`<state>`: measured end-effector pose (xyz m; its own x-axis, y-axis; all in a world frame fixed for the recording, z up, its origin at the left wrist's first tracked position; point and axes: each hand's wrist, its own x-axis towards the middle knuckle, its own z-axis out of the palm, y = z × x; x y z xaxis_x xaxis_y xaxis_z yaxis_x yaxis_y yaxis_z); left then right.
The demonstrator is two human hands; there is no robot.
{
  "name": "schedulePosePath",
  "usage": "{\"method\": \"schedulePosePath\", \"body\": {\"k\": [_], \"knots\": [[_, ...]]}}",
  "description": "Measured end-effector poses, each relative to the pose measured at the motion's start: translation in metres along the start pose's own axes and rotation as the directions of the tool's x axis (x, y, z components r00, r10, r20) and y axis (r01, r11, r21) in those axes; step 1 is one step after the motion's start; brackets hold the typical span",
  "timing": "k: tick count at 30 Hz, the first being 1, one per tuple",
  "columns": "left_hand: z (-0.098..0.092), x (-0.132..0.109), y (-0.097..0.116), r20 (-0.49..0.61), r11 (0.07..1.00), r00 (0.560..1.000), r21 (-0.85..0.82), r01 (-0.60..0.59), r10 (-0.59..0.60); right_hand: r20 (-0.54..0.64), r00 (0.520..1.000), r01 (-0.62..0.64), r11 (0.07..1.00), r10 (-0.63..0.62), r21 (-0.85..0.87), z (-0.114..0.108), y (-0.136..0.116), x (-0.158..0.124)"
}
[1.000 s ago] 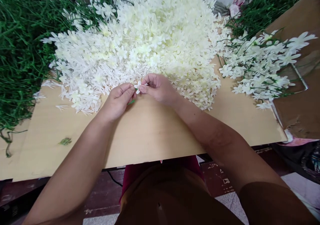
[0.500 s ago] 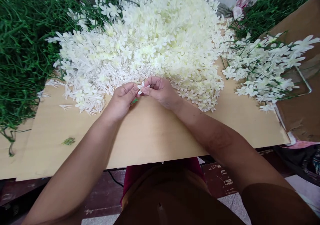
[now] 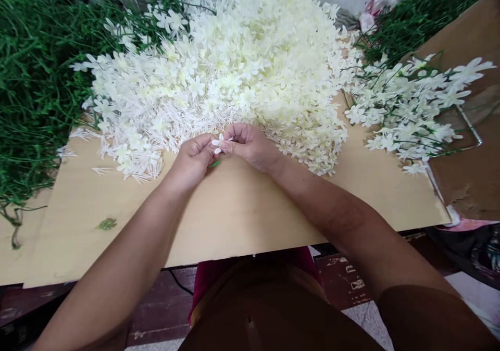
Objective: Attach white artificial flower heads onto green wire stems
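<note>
Nearest the camera, the person's lap in a brown garment fills the bottom edge, and both bare forearms reach forward from it over the front edge of the pale wooden desk (image 3: 242,210). The two hands meet close together above the middle of the desk, just short of the flowers behind them. The left hand (image 3: 191,161) is curled, its thumb and fingers pinched on a thin green plastic stem (image 3: 214,163), of which only a short end shows below the thumb. The right hand (image 3: 250,143) is curled too, its fingertips pinching a small white artificial flower (image 3: 217,143), which sits between the two hands right at the top of the stem; whether flower and stem are joined cannot be told. A small green scrap (image 3: 106,224) lies alone on the bare desk, well to the left of the hands. Just behind the hands a big heap of loose cream-white artificial blossoms (image 3: 242,64) covers the far half of the desk, its thin white pegs spilling toward the left hand. To the right, a bunch of white flowers on green stems (image 3: 414,101) lies partly on the desk and partly over a brown cardboard box (image 3: 464,174). On the left a thick tangle of bare green plastic stems (image 3: 31,90) borders the desk. Farthest off, at the upper right, a crumpled pink and white plastic bag (image 3: 371,12) lies beside more green stems (image 3: 425,7).
</note>
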<state>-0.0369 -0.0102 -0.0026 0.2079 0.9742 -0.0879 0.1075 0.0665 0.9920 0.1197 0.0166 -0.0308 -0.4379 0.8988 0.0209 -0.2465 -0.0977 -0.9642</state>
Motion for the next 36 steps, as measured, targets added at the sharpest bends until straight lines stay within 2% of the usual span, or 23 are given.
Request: {"method": "schedulePosePath", "body": {"k": [8, 13, 17, 31, 36], "knots": [[0.003, 0.003, 0.002, -0.017, 0.999, 0.999, 0.023, -0.035, 0.036, -0.042, 0.999, 0.005, 0.999, -0.003, 0.042, 0.005, -0.001, -0.001], [-0.002, 0.004, 0.003, 0.064, 0.997, 0.998, -0.076, 0.014, -0.010, 0.010, 0.998, -0.057, 0.982, 0.056, 0.181, 0.004, -0.005, -0.001], [-0.005, 0.004, 0.000, 0.041, 0.987, 0.998, -0.153, 0.048, -0.042, 0.078, 0.995, -0.079, 0.956, 0.059, 0.283, -0.001, -0.007, -0.002], [-0.012, 0.004, -0.003, 0.126, 0.989, 0.991, -0.138, 0.057, -0.040, 0.079, 0.992, -0.115, 0.956, 0.098, 0.269, -0.001, -0.011, -0.003], [-0.017, 0.004, -0.004, 0.190, 0.993, 0.981, -0.107, 0.058, -0.037, 0.111, 0.990, -0.103, 0.974, 0.082, 0.204, -0.004, -0.010, 0.000]]}}
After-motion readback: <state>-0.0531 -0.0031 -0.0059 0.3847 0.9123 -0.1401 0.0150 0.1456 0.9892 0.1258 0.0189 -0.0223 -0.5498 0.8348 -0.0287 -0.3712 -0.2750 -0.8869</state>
